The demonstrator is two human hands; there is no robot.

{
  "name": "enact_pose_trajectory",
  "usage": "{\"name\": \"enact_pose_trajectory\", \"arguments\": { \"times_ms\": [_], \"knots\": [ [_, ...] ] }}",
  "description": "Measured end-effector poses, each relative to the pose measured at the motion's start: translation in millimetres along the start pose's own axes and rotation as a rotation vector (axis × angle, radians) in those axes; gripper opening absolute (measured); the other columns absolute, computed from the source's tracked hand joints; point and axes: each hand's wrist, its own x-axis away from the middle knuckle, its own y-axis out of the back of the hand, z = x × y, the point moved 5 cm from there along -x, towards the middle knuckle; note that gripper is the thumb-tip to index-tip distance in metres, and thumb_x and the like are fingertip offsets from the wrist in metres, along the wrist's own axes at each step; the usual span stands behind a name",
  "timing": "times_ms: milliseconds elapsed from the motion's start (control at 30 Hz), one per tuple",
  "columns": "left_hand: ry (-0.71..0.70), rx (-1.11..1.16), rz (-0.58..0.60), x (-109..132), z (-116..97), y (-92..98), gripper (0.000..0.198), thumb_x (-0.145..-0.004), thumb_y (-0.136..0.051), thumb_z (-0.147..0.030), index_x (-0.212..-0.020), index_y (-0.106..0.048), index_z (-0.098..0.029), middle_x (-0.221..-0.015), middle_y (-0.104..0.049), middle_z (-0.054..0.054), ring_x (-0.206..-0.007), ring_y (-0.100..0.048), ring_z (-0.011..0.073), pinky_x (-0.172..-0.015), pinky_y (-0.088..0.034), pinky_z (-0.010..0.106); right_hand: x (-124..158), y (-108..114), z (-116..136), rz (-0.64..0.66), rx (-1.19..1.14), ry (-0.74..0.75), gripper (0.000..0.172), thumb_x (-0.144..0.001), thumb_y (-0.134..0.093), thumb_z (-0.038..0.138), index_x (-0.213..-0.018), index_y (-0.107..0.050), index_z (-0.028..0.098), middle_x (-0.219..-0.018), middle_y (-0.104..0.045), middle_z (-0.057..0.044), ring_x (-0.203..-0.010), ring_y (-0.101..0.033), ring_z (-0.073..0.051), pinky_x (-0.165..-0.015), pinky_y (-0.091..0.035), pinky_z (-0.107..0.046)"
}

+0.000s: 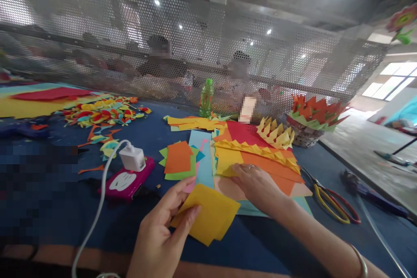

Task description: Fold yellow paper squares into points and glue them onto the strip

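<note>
My left hand [172,217] pinches a few yellow paper squares [210,215] between thumb and fingers, fanned slightly apart. My right hand [254,182] reaches over the pile of coloured sheets, its fingertips closed at the edge of a yellow paper piece [228,160]. Part of that grip is hidden. Around it lie orange sheets [267,163], a red sheet [239,132] and a strip of folded yellow points [257,148]. Left of the pile, an orange square [178,157] rests on green and blue squares. A light blue strip [204,163] lies between.
Scissors [332,204] and a glue gun [374,193] lie on the right. A magenta power strip [130,180] with a white charger [132,157] and cable sits left. Further back are paper scraps [100,110], a green bottle [206,100], a paper-filled basket [308,134] and a perforated metal screen [182,47].
</note>
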Motion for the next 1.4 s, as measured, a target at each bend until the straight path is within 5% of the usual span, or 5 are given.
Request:
{"name": "enact_pose_trajectory", "arguments": {
  "times_ms": [200,367,600,1067,1400],
  "knots": [
    [0.039,0.089,0.072,-1.8,2.8,-10.2,0.051,-0.086,-0.073,-0.047,-0.131,-0.063,-0.027,-0.129,-0.072,0.004,-0.12,-0.068,0.0248,-0.088,-0.06,0.022,31.1,22.2,13.3,-0.06,-0.236,-0.06,0.033,-0.106,-0.04,0.035,-0.083,-0.059,0.019,-0.068,-0.054,0.003,-0.063,-0.051,-0.011,-0.062,-0.041,-0.024],
    [0.016,0.167,0.151,-3.4,3.3,-23.5,0.07,-0.085,-0.075,-0.042,-0.148,-0.047,-0.03,-0.148,-0.058,0.007,-0.121,-0.067,0.0243,-0.092,-0.06,0.026,61.4,25.7,31.1,0.017,-0.541,-0.078,0.046,-0.105,-0.035,0.053,-0.081,-0.057,0.019,-0.075,-0.056,0.002,-0.068,-0.05,-0.01,-0.061,-0.043,-0.02],
    [0.0,0.004,0.295,-6.0,-2.8,-36.3,0.04,-0.089,-0.067,-0.036,-0.127,-0.063,-0.025,-0.101,-0.075,0.002,-0.102,-0.073,0.0192,-0.085,-0.059,0.022,85.2,22.6,39.9,0.033,-0.829,-0.107,0.05,-0.096,-0.046,0.066,-0.106,-0.067,0.021,-0.089,-0.069,-0.003,-0.08,-0.063,-0.016,-0.069,-0.051,-0.021],
    [-0.48,-0.859,0.319,-30.0,-44.4,-34.4,0.032,-0.099,-0.052,-0.037,-0.127,-0.061,-0.024,-0.135,-0.065,0.009,-0.126,-0.062,0.0275,-0.105,-0.052,0.042,100.0,51.8,-44.2,-0.565,0.238,-0.038,0.039,-0.102,-0.039,0.025,-0.129,-0.067,0.023,-0.116,-0.078,-0.006,-0.097,-0.077,-0.021,-0.08,-0.06,-0.03],
    [-0.581,-1.038,0.671,-119.4,-28.6,-127.9,0.028,-0.098,-0.065,-0.036,-0.118,-0.065,-0.017,-0.121,-0.066,0.008,-0.108,-0.066,0.0227,-0.095,-0.056,0.046,107.2,6.1,-61.5,-0.364,0.369,0.081,0.058,-0.101,-0.046,0.052,-0.136,-0.062,0.009,-0.14,-0.063,-0.018,-0.124,-0.065,-0.036,-0.094,-0.061,-0.055]
  ]
}}
